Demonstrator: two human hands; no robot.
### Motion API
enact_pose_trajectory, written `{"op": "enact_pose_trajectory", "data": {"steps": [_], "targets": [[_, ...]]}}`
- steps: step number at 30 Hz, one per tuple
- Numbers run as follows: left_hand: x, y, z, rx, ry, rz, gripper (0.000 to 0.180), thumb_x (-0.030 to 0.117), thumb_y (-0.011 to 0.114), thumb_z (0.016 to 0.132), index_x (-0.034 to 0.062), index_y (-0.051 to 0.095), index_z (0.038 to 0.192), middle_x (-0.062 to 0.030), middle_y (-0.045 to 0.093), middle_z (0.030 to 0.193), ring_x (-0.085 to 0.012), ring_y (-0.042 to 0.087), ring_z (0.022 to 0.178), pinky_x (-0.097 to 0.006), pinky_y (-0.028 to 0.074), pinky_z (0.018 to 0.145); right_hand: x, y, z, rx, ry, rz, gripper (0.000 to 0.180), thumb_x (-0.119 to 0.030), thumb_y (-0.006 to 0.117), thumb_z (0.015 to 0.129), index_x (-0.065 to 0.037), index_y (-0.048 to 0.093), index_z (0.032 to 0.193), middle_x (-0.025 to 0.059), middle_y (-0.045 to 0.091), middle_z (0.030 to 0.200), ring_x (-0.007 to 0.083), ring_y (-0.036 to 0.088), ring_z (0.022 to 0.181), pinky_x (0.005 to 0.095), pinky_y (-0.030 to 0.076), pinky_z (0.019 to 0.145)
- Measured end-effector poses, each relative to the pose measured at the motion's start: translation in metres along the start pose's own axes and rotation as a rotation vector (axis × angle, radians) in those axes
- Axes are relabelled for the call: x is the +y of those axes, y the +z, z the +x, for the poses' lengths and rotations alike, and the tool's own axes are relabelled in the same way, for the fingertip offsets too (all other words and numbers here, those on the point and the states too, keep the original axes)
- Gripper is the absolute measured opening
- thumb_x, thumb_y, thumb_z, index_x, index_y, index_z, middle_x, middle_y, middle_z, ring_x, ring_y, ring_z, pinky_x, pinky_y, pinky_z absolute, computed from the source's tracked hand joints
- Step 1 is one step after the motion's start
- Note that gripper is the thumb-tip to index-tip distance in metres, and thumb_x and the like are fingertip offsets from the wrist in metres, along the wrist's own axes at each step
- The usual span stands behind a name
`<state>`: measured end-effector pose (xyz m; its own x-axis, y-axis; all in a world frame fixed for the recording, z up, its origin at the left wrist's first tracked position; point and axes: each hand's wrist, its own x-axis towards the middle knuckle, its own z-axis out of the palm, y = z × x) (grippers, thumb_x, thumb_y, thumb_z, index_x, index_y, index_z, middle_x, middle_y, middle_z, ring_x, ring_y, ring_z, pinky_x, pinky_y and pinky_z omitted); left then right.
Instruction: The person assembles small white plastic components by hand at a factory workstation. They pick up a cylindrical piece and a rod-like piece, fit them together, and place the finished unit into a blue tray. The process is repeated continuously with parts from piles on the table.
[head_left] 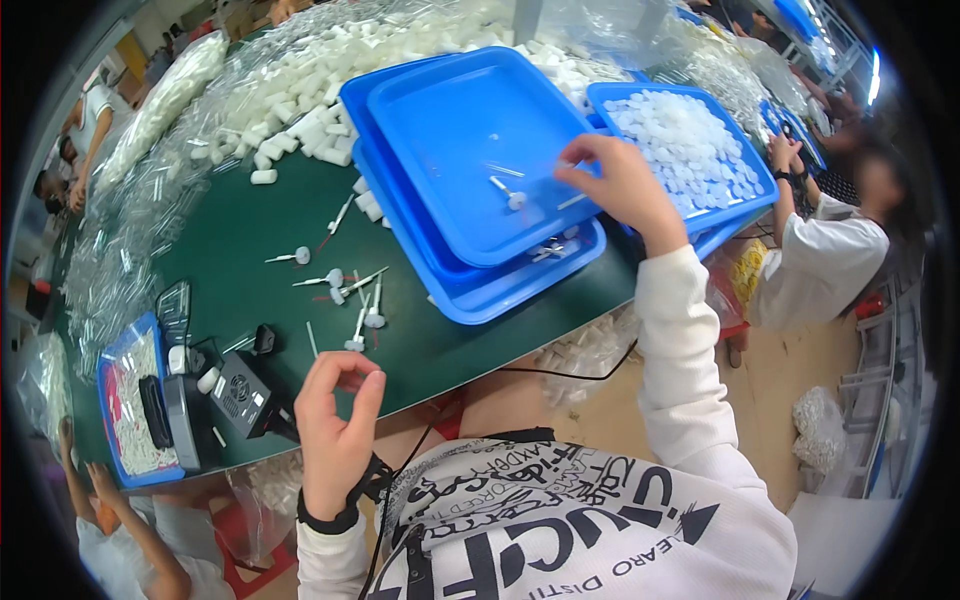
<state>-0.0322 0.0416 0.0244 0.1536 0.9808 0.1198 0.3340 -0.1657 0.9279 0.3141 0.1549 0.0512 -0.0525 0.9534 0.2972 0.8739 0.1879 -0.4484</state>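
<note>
My right hand (622, 185) is over the right side of the upper blue tray (450, 150), thumb and forefinger bent with a small gap between them and nothing visible in it. A white stick-and-disc part (514, 198) and a few thin white sticks lie in that tray near the fingers. At the table's front edge, my left hand (338, 420) is closed, its thumb and curled forefinger coming together; whatever they hold, if anything, cannot be made out. Several similar stick parts (340, 285), some with red pieces, lie beyond it on the green table (250, 220).
More stacked blue trays (480, 310) sit underneath. At the right, a blue tray holds white discs (685, 145). White cylinders (300, 130) and clear plastic pieces are heaped at the back. A black box-shaped device (248, 395) and a small-part tray (140, 400) stand left. Other people work on both sides.
</note>
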Motion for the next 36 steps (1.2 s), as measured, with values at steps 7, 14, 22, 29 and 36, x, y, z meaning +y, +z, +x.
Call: {"op": "enact_pose_trajectory", "data": {"steps": [7, 14, 22, 29, 36], "targets": [[0.005, 0.014, -0.001, -0.137, -0.161, -0.653, 0.034, 0.008, 0.057, 0.089, -0.0032, 0.048, 0.120, -0.0079, 0.059, 0.097, -0.0120, 0.056, 0.083, -0.026, 0.046, 0.076, -0.105, 0.020, -0.057, 0.187, -0.301, 0.390, 0.023, -0.014, 0.075, 0.070, -0.009, 0.062, 0.088, 0.0053, 0.063, 0.076, 0.0192, 0.061, 0.066, 0.0304, 0.048, 0.059], [0.003, 0.030, 0.004, -0.215, -0.224, -0.762, 0.027, -0.001, 0.057, 0.087, -0.0062, 0.053, 0.113, -0.0128, 0.061, 0.102, -0.0169, 0.061, 0.089, -0.028, 0.051, 0.077, -0.128, 0.058, -0.096, -0.039, -0.571, 0.430, 0.028, -0.017, 0.072, 0.069, -0.007, 0.061, 0.093, 0.0051, 0.055, 0.080, 0.0228, 0.058, 0.071, 0.0329, 0.046, 0.057], [-0.005, 0.017, -0.007, -0.002, -0.181, -0.653, 0.019, -0.004, 0.057, 0.084, -0.0070, 0.059, 0.103, -0.0114, 0.061, 0.098, -0.0164, 0.060, 0.083, -0.029, 0.050, 0.077, -0.031, -0.008, -0.021, 0.030, -0.205, 0.142, 0.020, -0.005, 0.056, 0.074, -0.006, 0.067, 0.091, 0.0108, 0.065, 0.084, 0.0281, 0.059, 0.078, 0.0348, 0.047, 0.072], [-0.001, 0.008, -0.016, 0.087, -0.179, -0.628, 0.027, -0.004, 0.053, 0.087, -0.0070, 0.058, 0.114, -0.0086, 0.056, 0.104, -0.0159, 0.059, 0.087, -0.028, 0.047, 0.082, 0.011, -0.001, -0.018, -0.354, -0.201, 0.048, 0.019, -0.012, 0.055, 0.073, -0.003, 0.063, 0.088, 0.0119, 0.059, 0.080, 0.0267, 0.056, 0.078, 0.0353, 0.046, 0.072], [0.001, 0.009, -0.030, 0.062, -0.183, -0.646, 0.028, -0.001, 0.053, 0.088, -0.0081, 0.056, 0.115, -0.0099, 0.059, 0.100, -0.0157, 0.059, 0.088, -0.031, 0.049, 0.083, 0.029, -0.032, 0.018, -0.811, -0.142, 0.123, 0.023, -0.015, 0.062, 0.081, -0.006, 0.067, 0.101, 0.0053, 0.063, 0.083, 0.0153, 0.058, 0.080, 0.0285, 0.045, 0.074]]}}
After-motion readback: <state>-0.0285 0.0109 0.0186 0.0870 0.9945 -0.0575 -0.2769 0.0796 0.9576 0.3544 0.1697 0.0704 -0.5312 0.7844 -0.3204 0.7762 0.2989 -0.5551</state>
